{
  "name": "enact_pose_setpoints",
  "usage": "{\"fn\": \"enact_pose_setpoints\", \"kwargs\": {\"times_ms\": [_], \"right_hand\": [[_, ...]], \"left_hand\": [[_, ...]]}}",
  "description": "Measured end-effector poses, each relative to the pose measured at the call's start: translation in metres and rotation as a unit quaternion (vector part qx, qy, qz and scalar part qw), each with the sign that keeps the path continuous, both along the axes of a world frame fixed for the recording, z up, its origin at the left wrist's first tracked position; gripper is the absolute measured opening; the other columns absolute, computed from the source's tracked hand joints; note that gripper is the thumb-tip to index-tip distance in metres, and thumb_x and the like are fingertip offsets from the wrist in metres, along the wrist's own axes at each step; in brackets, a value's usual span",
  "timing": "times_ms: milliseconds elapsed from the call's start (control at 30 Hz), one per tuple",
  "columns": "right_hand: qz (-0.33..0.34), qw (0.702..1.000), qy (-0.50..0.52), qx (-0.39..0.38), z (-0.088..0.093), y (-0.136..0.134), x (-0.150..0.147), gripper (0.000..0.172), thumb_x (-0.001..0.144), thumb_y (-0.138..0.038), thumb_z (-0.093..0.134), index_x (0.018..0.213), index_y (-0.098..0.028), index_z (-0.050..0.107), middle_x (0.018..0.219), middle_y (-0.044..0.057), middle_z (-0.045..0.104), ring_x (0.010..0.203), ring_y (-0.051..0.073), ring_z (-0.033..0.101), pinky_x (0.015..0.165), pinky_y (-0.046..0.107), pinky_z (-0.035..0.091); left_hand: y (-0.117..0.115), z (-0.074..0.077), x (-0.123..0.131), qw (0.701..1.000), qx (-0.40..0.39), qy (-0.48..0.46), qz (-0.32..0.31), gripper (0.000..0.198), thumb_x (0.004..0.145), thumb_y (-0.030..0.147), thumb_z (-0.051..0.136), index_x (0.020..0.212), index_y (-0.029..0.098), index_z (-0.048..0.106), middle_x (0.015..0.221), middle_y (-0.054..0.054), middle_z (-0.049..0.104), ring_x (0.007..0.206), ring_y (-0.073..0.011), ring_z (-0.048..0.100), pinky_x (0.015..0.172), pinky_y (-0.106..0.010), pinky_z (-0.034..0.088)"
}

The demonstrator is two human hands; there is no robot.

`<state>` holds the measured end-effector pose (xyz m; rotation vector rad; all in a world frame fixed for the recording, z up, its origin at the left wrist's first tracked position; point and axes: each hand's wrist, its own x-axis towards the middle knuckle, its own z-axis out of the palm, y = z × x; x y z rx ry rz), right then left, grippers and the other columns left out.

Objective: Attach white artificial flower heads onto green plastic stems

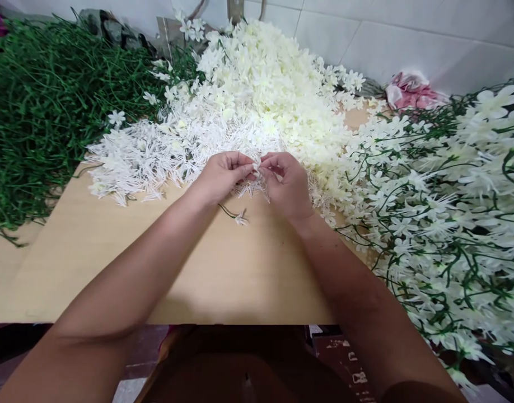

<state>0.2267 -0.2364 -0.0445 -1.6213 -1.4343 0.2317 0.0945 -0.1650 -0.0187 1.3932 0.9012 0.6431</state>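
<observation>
While two hands (pixel 223 176) (pixel 288 184) pinch one white piece (pixel 256 167), one sprig (pixel 239 218) lies nearby.

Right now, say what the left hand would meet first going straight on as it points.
Probably the right hand, close ahead of the left hand across a small white piece; exact depth is unclear.

The stems (pixel 64 106) are dark green, the loose blossoms (pixel 277 84) creamy yellow, the spiky pieces (pixel 143 154) white, the stemmed flowers (pixel 462 232) white with green, the tabletop (pixel 240 274) plain tan
</observation>
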Motion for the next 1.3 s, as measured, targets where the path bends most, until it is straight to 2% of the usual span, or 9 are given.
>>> {"fn": "enact_pose_setpoints", "kwargs": {"times_ms": [233, 467, 633, 700, 867, 1000, 1100, 1200, 1300], "right_hand": [[0.012, 0.982, 0.188, -0.004, 0.005, -0.004, -0.001, 0.004, 0.08, -0.018, 0.06, 0.077, -0.019, 0.058, 0.077, 0.0, 0.064, 0.069, 0.011, 0.058, 0.069, 0.029, 0.052], [0.056, 0.954, 0.292, 0.025, 0.002, -0.004, -0.003, 0.02, 0.074, -0.026, 0.071, 0.085, -0.022, 0.054, 0.078, -0.003, 0.059, 0.07, 0.009, 0.057, 0.064, 0.024, 0.05], [0.129, 0.935, 0.331, 0.026, 0.002, -0.005, -0.004, 0.026, 0.073, -0.039, 0.075, 0.078, -0.021, 0.056, 0.067, -0.005, 0.053, 0.06, 0.006, 0.05, 0.059, 0.023, 0.046], [0.122, 0.935, 0.334, 0.025, 0.004, -0.007, -0.003, 0.027, 0.073, -0.039, 0.076, 0.075, -0.02, 0.057, 0.064, -0.005, 0.053, 0.058, 0.006, 0.047, 0.057, 0.023, 0.043], [0.116, 0.919, 0.377, -0.015, 0.004, -0.011, -0.003, 0.033, 0.066, -0.044, 0.08, 0.071, -0.02, 0.058, 0.062, -0.005, 0.054, 0.058, 0.007, 0.049, 0.059, 0.023, 0.045], [0.237, 0.86, 0.439, -0.11, -0.001, -0.015, -0.018, 0.039, 0.065, -0.052, 0.08, 0.074, -0.021, 0.058, 0.067, -0.003, 0.06, 0.064, 0.01, 0.058, 0.071, 0.03, 0.052], [0.28, 0.857, 0.409, -0.141, -0.007, -0.01, -0.027, 0.043, 0.063, -0.056, 0.079, 0.071, -0.02, 0.058, 0.065, -0.003, 0.059, 0.064, 0.01, 0.056, 0.069, 0.029, 0.051], [0.203, 0.88, 0.42, -0.088, -0.013, -0.001, -0.025, 0.046, 0.058, -0.058, 0.081, 0.071, -0.02, 0.058, 0.065, -0.003, 0.059, 0.063, 0.01, 0.054, 0.065, 0.027, 0.049], [0.136, 0.871, 0.469, -0.061, -0.015, 0.003, -0.019, 0.045, 0.054, -0.054, 0.085, 0.073, -0.021, 0.059, 0.064, -0.004, 0.059, 0.061, 0.01, 0.053, 0.064, 0.026, 0.048]], "left_hand": [[-0.003, 0.004, -0.001, 1.0, 0.011, -0.011, 0.004, 0.008, 0.069, 0.01, 0.068, 0.074, 0.012, 0.062, 0.06, 0.002, 0.059, 0.055, -0.0073, 0.054, 0.061, -0.023, 0.045], [-0.009, 0.009, -0.001, 0.999, 0.012, -0.025, -0.034, 0.007, 0.072, 0.011, 0.064, 0.071, 0.013, 0.058, 0.06, 0.003, 0.056, 0.056, -0.0064, 0.051, 0.06, -0.021, 0.041], [-0.007, 0.015, -0.012, 0.991, 0.113, 0.05, -0.057, 0.007, 0.075, 0.019, 0.062, 0.072, 0.014, 0.059, 0.063, 0.001, 0.058, 0.058, -0.0084, 0.05, 0.06, -0.023, 0.041], [-0.004, 0.014, -0.024, 0.97, 0.198, 0.134, -0.046, 0.009, 0.076, 0.022, 0.062, 0.074, 0.014, 0.062, 0.067, -0.001, 0.061, 0.061, -0.0106, 0.051, 0.063, -0.025, 0.041], [-0.002, -0.002, -0.048, 0.872, 0.359, 0.331, -0.014, 0.02, 0.078, 0.03, 0.062, 0.09, 0.018, 0.072, 0.086, -0.007, 0.068, 0.081, -0.0195, 0.059, 0.075, -0.032, 0.044], [-0.003, -0.013, -0.041, 0.836, 0.408, 0.365, -0.037, 0.02, 0.08, 0.024, 0.057, 0.089, 0.016, 0.074, 0.09, -0.01, 0.069, 0.09, -0.0243, 0.061, 0.08, -0.035, 0.044], [0.003, -0.015, -0.037, 0.857, 0.389, 0.336, -0.034, 0.017, 0.078, 0.02, 0.057, 0.084, 0.016, 0.073, 0.086, -0.008, 0.07, 0.083, -0.022, 0.061, 0.076, -0.034, 0.043], [0.011, -0.015, -0.043, 0.896, 0.337, 0.288, 0.007, 0.016, 0.078, 0.023, 0.059, 0.082, 0.017, 0.072, 0.082, -0.005, 0.07, 0.077, -0.0186, 0.059, 0.074, -0.032, 0.043], [0.013, -0.014, -0.051, 0.935, 0.268, 0.225, 0.059, 0.015, 0.076, 0.024, 0.061, 0.083, 0.015, 0.071, 0.079, -0.004, 0.069, 0.071, -0.0153, 0.057, 0.07, -0.029, 0.043]]}}
